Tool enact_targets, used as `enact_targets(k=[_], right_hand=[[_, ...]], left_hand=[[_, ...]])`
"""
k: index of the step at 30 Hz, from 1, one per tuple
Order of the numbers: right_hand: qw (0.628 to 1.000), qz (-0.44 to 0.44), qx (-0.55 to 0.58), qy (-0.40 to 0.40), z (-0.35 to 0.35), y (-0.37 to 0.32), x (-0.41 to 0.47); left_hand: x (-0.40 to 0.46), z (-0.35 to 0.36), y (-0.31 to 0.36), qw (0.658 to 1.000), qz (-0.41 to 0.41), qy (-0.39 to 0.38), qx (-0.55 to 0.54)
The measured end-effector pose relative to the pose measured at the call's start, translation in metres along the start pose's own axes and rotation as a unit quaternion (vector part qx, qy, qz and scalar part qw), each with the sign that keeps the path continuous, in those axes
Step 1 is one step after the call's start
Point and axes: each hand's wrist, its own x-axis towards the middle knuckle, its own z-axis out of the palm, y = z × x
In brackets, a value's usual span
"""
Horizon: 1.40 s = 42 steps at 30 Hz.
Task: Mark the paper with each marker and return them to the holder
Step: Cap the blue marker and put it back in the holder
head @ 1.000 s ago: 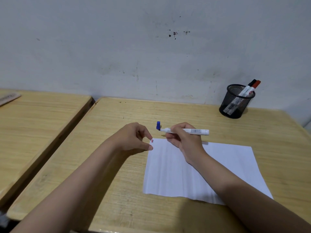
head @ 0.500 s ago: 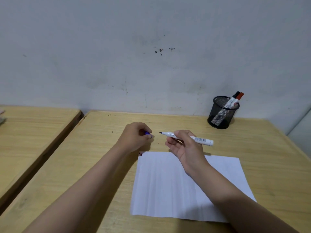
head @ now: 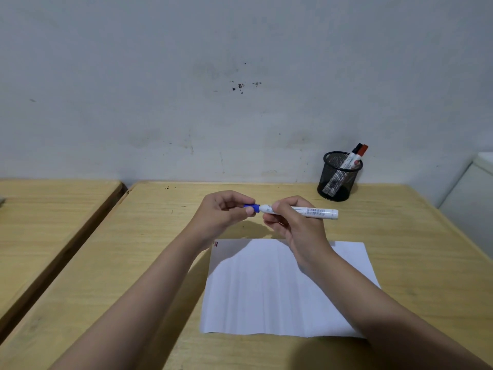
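Both hands point(head: 266, 217) hold blue marker point(head: 306, 211) horiz — cap point(head: 253, 207) end pointing left.

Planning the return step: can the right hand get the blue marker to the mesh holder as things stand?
Probably yes: bare desk lies between the right hand and mesh holder, whose mouth has room beside two markers.

Bare forearms, apparently no sleeves

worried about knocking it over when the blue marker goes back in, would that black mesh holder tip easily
Probably fairly easily: the mesh holder looks light, being open wire mesh. The two markers inside lean to one side above the rim, likely shifting weight that way. Its round base sits flat on the desk, which helps.
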Motion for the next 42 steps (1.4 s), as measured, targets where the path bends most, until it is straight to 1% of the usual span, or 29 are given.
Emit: enact_targets(k=[3, 8, 12, 13, 14, 15, 16, 17, 18, 19, 20, 21, 22, 23, 24, 27, 28, 29, 31, 33, 35, 37, 39, 42], right_hand=[[0.999, -0.008, -0.012, -0.031, -0.002, -0.006, -0.003], [0.998, -0.020, 0.017, -0.054, -0.006, -0.013, 0.001], [0.995, 0.030, 0.091, -0.041, -0.007, -0.015, 0.005], [0.995, 0.047, 0.088, -0.029, -0.008, -0.017, 0.006], [0.996, 0.060, 0.060, -0.014, -0.010, -0.017, 0.007], [0.998, 0.060, 0.005, 0.006, -0.012, -0.018, 0.007], [0.996, 0.035, -0.069, 0.036, -0.015, -0.018, 0.007], [0.986, -0.023, -0.147, 0.069, -0.019, -0.020, 0.008], [0.963, -0.111, -0.228, 0.092, -0.025, -0.023, 0.008], [0.919, -0.215, -0.317, 0.096, -0.031, -0.030, 0.008], [0.852, -0.308, -0.415, 0.085, -0.037, -0.036, 0.009], [0.776, -0.368, -0.507, 0.076, -0.044, -0.043, 0.012], [0.711, -0.393, -0.579, 0.071, -0.050, -0.050, 0.016], [0.669, -0.397, -0.625, 0.067, -0.056, -0.057, 0.020], [0.644, -0.396, -0.652, 0.056, -0.060, -0.063, 0.024], [0.585, -0.413, -0.698, -0.015, -0.072, -0.073, 0.036], [0.583, -0.413, -0.699, -0.029, -0.076, -0.078, 0.041], [0.601, -0.409, -0.686, -0.028, -0.081, -0.084, 0.046], [0.669, -0.396, -0.629, 0.016, -0.091, -0.100, 0.058], [0.731, -0.386, -0.558, 0.073, -0.100, -0.117, 0.074], [0.786, -0.354, -0.497, 0.099, -0.107, -0.131, 0.092], [0.825, -0.315, -0.458, 0.101, -0.115, -0.138, 0.110], [0.836, -0.293, -0.453, 0.098, -0.121, -0.138, 0.126], [0.827, -0.291, -0.467, 0.110, -0.124, -0.126, 0.145]], left_hand=[[-0.003, 0.006, 0.005, 0.999, 0.023, -0.002, 0.024], [-0.006, 0.016, 0.013, 0.996, 0.070, 0.052, -0.011], [-0.006, 0.032, 0.014, 0.988, 0.083, 0.123, -0.040], [-0.005, 0.036, 0.013, 0.985, 0.081, 0.142, -0.047], [-0.003, 0.040, 0.013, 0.983, 0.079, 0.159, -0.048], [-0.001, 0.043, 0.012, 0.980, 0.078, 0.176, -0.043], [0.001, 0.045, 0.012, 0.978, 0.077, 0.190, -0.034], [0.004, 0.046, 0.011, 0.977, 0.078, 0.198, -0.022], [0.007, 0.048, 0.011, 0.977, 0.079, 0.198, -0.011], [0.010, 0.050, 0.011, 0.978, 0.080, 0.195, -0.001], [0.013, 0.053, 0.011, 0.979, 0.080, 0.189, 0.007], [0.016, 0.057, 0.012, 0.980, 0.080, 0.181, 0.013], [0.019, 0.062, 0.013, 0.981, 0.082, 0.173, 0.018], [0.023, 0.066, 0.014, 0.982, 0.087, 0.164, 0.022], [0.026, 0.071, 0.015, 0.983, 0.093, 0.154, 0.024], [0.038, 0.086, 0.017, 0.984, 0.121, 0.127, 0.032], [0.042, 0.091, 0.018, 0.983, 0.131, 0.121, 0.031], [0.047, 0.096, 0.018, 0.983, 0.141, 0.118, 0.028], [0.062, 0.106, 0.016, 0.981, 0.153, 0.111, 0.041], [0.080, 0.117, 0.013, 0.977, 0.152, 0.102, 0.111], [0.101, 0.129, 0.008, 0.966, 0.153, 0.092, 0.186], [0.123, 0.141, 0.003, 0.953, 0.166, 0.083, 0.239], [0.144, 0.151, -0.002, 0.937, 0.182, 0.073, 0.291], [0.167, 0.160, -0.009, 0.922, 0.163, 0.074, 0.344]])
